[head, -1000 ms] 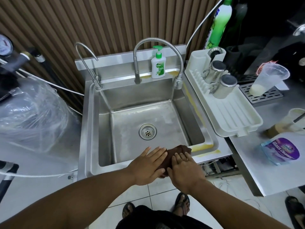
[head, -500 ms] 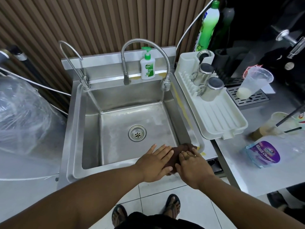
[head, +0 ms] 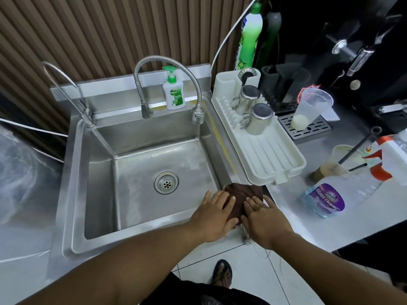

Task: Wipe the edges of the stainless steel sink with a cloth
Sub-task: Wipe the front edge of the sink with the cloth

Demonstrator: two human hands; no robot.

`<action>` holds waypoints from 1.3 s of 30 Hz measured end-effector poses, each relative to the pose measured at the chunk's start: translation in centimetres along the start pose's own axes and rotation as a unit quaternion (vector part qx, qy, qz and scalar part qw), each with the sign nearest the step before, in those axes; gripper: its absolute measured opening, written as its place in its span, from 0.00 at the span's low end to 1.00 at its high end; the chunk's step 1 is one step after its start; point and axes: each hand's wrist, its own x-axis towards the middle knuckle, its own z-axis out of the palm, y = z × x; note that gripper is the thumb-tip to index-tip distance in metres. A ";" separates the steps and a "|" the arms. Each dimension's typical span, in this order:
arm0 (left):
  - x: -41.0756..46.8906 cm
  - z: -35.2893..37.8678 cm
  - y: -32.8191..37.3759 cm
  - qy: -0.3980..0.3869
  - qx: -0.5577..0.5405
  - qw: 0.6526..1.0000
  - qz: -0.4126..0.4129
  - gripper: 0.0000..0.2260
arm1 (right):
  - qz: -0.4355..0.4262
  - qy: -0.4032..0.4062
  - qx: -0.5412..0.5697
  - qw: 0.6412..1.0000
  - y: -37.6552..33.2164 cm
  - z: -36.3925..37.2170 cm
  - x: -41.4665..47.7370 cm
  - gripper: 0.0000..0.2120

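**Brown cloth point(head: 240, 194) pressed flat on sink point(head: 72, 172) corner**

"Dettol" reads on the soap bottle point(head: 173, 93) behind the basin, and "Glass Cleaner" on the spray bottle point(head: 326, 199) lying on the counter. The left hand point(head: 214, 216) and right hand point(head: 263, 219) press straight-fingered on the cloth at the rim's front right corner, just beside the white drying rack point(head: 264, 155).

Both hands, left hand point(head: 214, 216) and right hand point(head: 265, 219), press a brown cloth point(head: 243, 194) flat. It lies on the sink's point(head: 72, 194) front right corner, just below the white rack point(head: 271, 155).
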 end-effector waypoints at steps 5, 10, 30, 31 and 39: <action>0.0 -0.7 -1.4 -0.024 -0.046 0.998 0.021 0.34 | 0.115 0.060 0.104 0.986 -3.3 0.8 0.6 0.44; -2.3 0.2 -6.2 -0.045 -0.144 0.985 -0.084 0.31 | 0.241 0.009 0.311 0.920 -9.4 -0.8 2.5 0.36; -2.7 2.3 -7.3 0.002 -0.144 0.982 -0.122 0.31 | 0.290 0.116 0.269 0.911 -5.8 0.8 2.3 0.38; -2.7 2.3 -7.2 0.005 -0.141 0.982 -0.123 0.31 | 0.310 0.088 0.280 0.904 -5.8 0.9 2.9 0.39; -3.3 1.6 -7.0 0.030 -0.153 0.980 -0.125 0.29 | 0.230 0.056 0.203 0.950 -8.6 2.3 3.7 0.45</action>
